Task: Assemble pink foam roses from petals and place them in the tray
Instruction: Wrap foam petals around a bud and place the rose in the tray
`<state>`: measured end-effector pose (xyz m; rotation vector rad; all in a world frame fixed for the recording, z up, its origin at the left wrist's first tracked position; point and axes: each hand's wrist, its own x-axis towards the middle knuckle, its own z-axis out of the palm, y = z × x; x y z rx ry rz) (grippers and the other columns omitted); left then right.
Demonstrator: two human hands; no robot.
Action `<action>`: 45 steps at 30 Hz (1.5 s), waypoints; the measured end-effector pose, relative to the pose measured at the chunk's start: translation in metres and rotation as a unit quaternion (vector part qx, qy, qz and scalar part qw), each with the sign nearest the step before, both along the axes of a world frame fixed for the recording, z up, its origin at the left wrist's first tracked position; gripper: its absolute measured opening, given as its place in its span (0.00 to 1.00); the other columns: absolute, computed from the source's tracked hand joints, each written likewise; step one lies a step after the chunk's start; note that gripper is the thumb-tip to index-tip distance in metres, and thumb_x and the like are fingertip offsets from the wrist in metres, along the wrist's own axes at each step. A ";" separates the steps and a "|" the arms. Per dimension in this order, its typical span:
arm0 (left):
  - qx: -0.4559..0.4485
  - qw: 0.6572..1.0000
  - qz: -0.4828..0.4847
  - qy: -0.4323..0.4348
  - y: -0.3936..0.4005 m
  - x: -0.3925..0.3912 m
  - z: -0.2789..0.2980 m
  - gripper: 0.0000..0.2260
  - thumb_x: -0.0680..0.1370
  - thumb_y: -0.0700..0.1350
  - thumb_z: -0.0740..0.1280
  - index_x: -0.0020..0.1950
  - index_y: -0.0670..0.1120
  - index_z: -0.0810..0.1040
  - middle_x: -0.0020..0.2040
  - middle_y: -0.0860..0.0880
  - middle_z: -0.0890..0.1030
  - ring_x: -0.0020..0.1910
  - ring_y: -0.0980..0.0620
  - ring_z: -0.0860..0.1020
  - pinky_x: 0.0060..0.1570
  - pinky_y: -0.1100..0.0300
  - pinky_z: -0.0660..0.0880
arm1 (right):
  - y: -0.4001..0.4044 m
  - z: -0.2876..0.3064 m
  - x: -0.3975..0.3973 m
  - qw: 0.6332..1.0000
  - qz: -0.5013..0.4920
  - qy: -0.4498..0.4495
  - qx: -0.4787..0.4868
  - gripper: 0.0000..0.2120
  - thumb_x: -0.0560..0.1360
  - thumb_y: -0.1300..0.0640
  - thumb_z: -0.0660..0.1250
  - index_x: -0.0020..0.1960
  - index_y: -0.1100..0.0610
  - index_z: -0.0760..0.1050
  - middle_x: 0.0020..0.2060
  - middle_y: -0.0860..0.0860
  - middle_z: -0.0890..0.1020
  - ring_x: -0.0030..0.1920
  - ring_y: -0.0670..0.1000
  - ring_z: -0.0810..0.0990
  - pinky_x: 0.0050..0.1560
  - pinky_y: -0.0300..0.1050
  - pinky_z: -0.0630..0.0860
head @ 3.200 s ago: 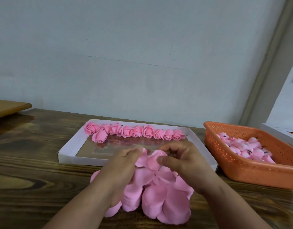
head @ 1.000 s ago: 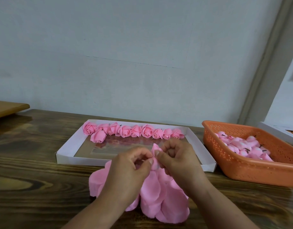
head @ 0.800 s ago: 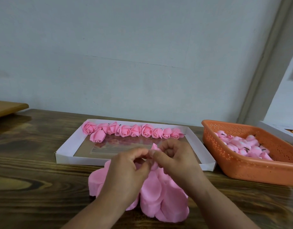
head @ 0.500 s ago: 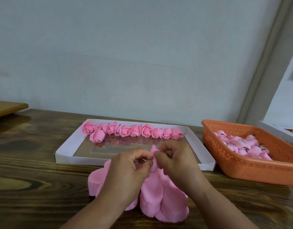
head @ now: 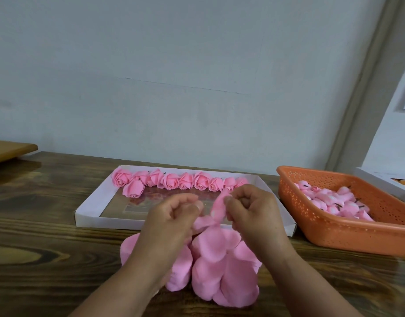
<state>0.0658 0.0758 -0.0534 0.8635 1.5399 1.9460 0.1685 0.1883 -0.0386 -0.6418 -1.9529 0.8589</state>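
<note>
- Left of centre, the left hand [head: 174, 216] has drifted off the petal since half a second ago; its grip is curled, seemingly on nothing.
- Centre-right, right hand [head: 252, 209] pinches the petal strip [head: 216, 209] over the petal pile [head: 219, 266] on the worktop [head: 48, 236], just below the tray [head: 91, 202] of roses [head: 174, 180]. Looks mid-roll.

I'm scanning for anything legible and finding nothing: the tray [head: 89, 205] has a printed picture on its floor, too blurred for me to make out letters, and the orange basket [head: 341, 234] carries no label I can read
</note>
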 end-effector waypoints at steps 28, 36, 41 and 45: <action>0.038 0.993 -0.073 0.080 -0.002 0.004 -0.004 0.15 0.71 0.39 0.73 0.53 0.55 0.83 0.48 0.57 0.85 0.49 0.61 0.82 0.44 0.70 0.77 | -0.013 -0.003 -0.003 0.999 0.034 0.028 -0.014 0.07 0.73 0.65 0.66 0.37 0.65 0.75 0.28 0.63 0.76 0.28 0.53 0.70 0.29 0.55 0.72; -0.006 0.924 0.092 0.371 0.000 0.017 -0.013 0.18 0.77 0.43 0.69 0.65 0.57 0.75 0.49 0.62 0.82 0.49 0.67 0.78 0.47 0.75 0.73 | -0.016 -0.005 -0.004 0.999 0.033 0.030 0.007 0.07 0.73 0.64 0.66 0.36 0.62 0.75 0.28 0.61 0.77 0.29 0.60 0.74 0.30 0.52 0.73; -0.015 0.934 0.132 0.333 0.001 0.016 -0.012 0.14 0.80 0.44 0.61 0.65 0.54 0.76 0.53 0.64 0.80 0.47 0.76 0.74 0.49 0.81 0.68 | -0.019 -0.006 -0.005 0.998 0.041 0.025 0.033 0.09 0.74 0.62 0.66 0.35 0.63 0.75 0.27 0.60 0.77 0.26 0.52 0.70 0.27 0.46 0.67; -0.010 0.949 0.123 0.290 0.000 0.012 -0.007 0.12 0.80 0.43 0.61 0.54 0.59 0.81 0.35 0.71 0.79 0.44 0.75 0.76 0.41 0.81 0.68 | -0.022 -0.007 -0.006 0.997 0.056 0.010 0.061 0.12 0.73 0.63 0.66 0.31 0.62 0.72 0.24 0.55 0.71 0.25 0.44 0.65 0.26 0.38 0.62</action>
